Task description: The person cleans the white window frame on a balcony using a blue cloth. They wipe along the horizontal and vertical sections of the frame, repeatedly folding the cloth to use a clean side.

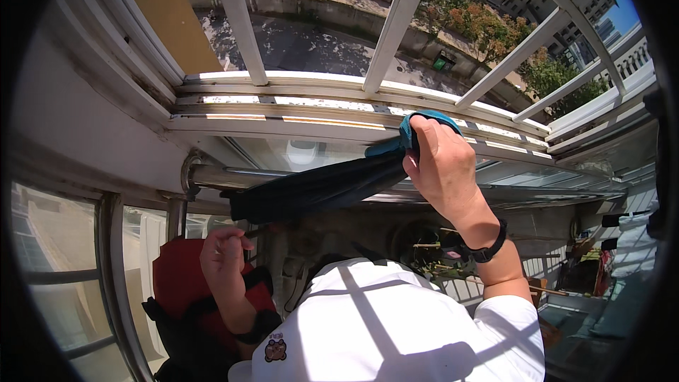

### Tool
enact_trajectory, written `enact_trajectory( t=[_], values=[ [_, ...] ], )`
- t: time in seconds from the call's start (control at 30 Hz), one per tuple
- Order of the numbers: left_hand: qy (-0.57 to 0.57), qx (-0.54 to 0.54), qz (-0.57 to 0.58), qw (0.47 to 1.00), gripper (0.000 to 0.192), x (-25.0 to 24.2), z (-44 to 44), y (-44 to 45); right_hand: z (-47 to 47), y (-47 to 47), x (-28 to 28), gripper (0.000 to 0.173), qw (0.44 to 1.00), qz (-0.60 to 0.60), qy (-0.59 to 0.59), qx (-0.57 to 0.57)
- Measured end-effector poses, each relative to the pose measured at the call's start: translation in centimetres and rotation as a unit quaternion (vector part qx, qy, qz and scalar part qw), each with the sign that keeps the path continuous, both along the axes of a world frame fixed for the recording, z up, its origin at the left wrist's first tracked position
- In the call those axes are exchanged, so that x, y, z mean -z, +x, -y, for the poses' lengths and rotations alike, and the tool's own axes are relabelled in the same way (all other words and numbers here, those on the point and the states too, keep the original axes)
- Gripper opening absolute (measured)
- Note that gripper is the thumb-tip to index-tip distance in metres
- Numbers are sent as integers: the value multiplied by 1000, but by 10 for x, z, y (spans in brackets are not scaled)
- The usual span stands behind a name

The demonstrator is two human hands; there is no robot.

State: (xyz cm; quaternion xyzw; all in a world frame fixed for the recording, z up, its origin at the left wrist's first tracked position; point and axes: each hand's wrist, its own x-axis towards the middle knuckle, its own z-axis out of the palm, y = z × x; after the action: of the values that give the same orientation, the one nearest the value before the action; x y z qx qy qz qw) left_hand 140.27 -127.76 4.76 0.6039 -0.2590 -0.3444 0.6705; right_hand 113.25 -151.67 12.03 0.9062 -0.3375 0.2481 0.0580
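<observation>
My right hand [443, 162] is closed around a dark cloth with a teal part [384, 147], held at the window's sill track [329, 116]. The cloth's dark length [313, 188] hangs out to the left, over a metal rail [238, 176]. Lower left, my left hand [225, 254] is raised with its fingers curled, apart from the cloth. Whether it holds a small thing, I cannot tell. White bars [384, 32] stand beyond the sill.
A red and black bag or padded item [177, 265] lies beside my left arm. Potted plants [424, 254] are below, behind the rail. Clothes [634, 244] hang at the far right. Glass panes [58, 233] line the left side.
</observation>
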Motion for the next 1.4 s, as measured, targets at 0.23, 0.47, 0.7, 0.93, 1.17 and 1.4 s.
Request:
enact_trajectory(
  t=[0.23,0.47,0.7,0.93,1.17,1.4],
  values=[
    [8,43,-8,999,6,3,45,-26,28,-167,-14,41,930,272,197,152],
    [-33,170,-65,983,11,4,82,-51,-5,-232,2,48,636,710,300,27],
    [-39,185,-25,982,11,1,96,-80,23,-215,-29,20,826,471,308,-17],
    [-14,143,-20,989,7,1,88,-95,47,-166,-38,24,919,224,320,-55],
    [3,104,-32,994,8,4,63,-87,64,-128,-43,19,986,-46,160,-25],
    [29,51,-49,997,8,18,49,-66,60,-73,-48,22,980,-128,126,-80]
  ],
)
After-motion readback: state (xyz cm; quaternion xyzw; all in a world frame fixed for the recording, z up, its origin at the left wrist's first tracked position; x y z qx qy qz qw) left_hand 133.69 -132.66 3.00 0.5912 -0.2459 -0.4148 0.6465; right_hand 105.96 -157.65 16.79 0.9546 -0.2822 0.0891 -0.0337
